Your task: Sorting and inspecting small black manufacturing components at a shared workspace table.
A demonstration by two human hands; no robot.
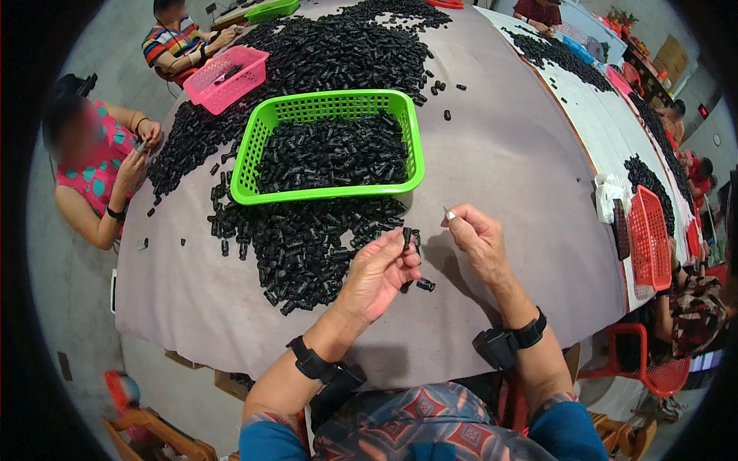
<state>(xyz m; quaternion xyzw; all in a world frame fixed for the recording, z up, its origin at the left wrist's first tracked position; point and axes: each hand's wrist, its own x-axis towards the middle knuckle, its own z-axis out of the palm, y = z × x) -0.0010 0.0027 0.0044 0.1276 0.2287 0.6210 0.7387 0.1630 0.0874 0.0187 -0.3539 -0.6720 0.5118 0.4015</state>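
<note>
Between the thumb and fingers of my left hand [378, 270] is a small black cylindrical part [407, 237]. My right hand [480, 240], a short way to its right, is closed on a small pointed metal blade [448, 216]; the rest of that tool is hidden in the fingers. A loose heap of the same black parts [304, 257] lies left of my left hand, and a single part [425, 284] rests on the table just below it. Beyond my hands stands a green plastic basket [327, 196] filled with black parts.
A large pile of black parts [338, 46] spreads behind the basket over the grey-covered table [507, 138]. A pink basket [231, 81] sits at the far left, near two seated people. On the right, a white-covered table [573, 115] holds more piles and a red basket [649, 238].
</note>
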